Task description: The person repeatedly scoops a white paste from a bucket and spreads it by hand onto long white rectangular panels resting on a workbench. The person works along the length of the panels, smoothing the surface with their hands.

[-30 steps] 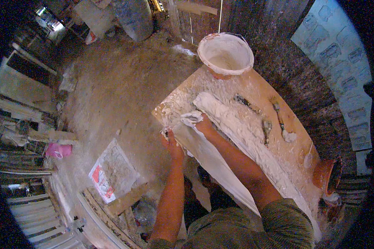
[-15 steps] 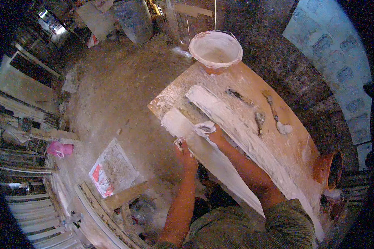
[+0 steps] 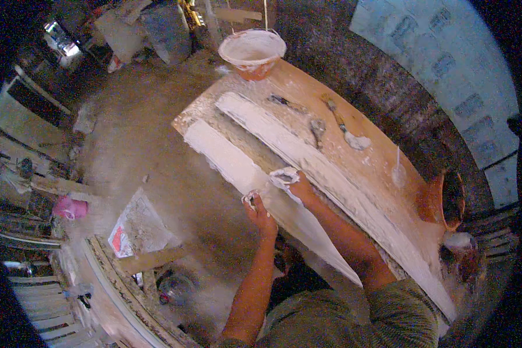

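Note:
A long, narrow strip lies along the near edge of the wooden tabletop. Its far part is coated in thick, wet white paste like plaster; its nearer part is smoother and greyer. My left hand is at the strip's left edge, its white-smeared fingers curled. Opposite, at the right edge, my right hand is also curled, its fingers thickly covered in paste. What either hand grips is hidden by the paste. A second white-coated strip runs alongside, just right of my right forearm.
A paste-lined orange bucket stands at the table's far end. Smeared tools, among them a brush-like one, lie on the wooden tabletop. An orange container rests on its side at the right. A pink bucket stands at far left.
Both hands have come along the strip toward my body, and a longer stretch of white paste shows beyond them. The whole scene has shifted left and slightly up in view.

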The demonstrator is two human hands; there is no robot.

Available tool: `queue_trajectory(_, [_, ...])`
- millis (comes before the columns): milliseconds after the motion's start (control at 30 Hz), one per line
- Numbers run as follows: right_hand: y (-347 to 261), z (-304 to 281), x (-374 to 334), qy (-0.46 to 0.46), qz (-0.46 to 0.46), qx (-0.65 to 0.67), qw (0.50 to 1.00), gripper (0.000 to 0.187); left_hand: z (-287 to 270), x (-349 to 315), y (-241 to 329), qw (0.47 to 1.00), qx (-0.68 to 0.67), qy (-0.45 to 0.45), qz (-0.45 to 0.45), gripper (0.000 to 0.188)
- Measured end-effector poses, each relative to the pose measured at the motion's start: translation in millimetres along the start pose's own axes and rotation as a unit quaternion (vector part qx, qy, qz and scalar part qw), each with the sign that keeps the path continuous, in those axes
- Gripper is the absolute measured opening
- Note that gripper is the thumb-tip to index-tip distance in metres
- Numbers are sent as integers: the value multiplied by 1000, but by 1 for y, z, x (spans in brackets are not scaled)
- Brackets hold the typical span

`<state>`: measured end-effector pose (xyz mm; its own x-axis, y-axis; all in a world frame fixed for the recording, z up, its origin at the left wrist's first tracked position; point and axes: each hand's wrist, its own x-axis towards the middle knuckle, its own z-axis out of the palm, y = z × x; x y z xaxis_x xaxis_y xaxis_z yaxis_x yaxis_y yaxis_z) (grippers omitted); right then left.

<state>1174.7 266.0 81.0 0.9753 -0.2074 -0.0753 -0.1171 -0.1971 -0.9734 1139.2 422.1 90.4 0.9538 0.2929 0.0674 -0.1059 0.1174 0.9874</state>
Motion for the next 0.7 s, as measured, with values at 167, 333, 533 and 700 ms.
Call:
queue_trajectory(167, [15,-41,-64,16,39,16,999,26,15,-76,-6,992,-60,31,-111,28])
queue_trajectory(333, [87,-79,-131,43,98,16,994,24,21,-161,3,996,24,11,-81,24])
queue_trajectory(533, [116,-150,-227,70,35,-153,985,39,40,-277,30,991,-2,29,-132,23])
queue_trajectory(700, [85,-209,-316,6,109,24,994,48,46,-375,21,997,71,7,-43,28])
